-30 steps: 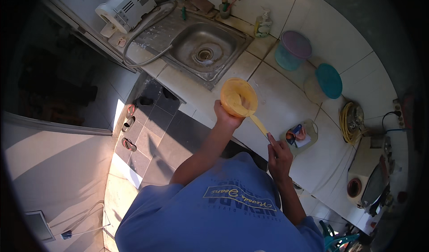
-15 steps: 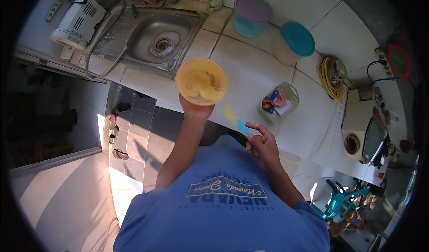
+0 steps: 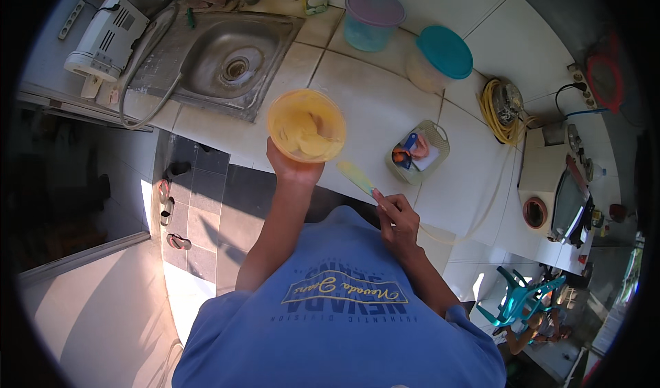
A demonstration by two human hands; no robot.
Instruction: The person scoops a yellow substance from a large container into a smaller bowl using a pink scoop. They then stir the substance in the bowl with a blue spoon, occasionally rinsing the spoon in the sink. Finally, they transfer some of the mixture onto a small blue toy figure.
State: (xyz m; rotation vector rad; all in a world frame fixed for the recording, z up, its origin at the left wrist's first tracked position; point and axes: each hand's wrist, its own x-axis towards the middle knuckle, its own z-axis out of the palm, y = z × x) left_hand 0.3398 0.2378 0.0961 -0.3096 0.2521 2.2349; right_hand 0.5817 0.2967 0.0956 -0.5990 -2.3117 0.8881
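Note:
My left hand holds up a round tub from below, its fingers mostly hidden under it. Inside lies a thick, pale yellow cream with swirl marks, and more is smeared along the walls. My right hand is closed round the handle of a spatula. Yellow cream coats the blade, which points up and left toward the tub without touching it. Most of the handle is covered by my fingers.
Left of the tub is a steel sink; a white mixer-like appliance stands beyond it. A small basket of items sits right. Two lidded containers, one purple-lidded and one teal-lidded, line the wall near a yellow hose.
My right hand has turned, and its fingers now cover the spatula's blue part. The blade lies closer to the tub. My left hand still holds the tub; the whole view has shifted slightly.

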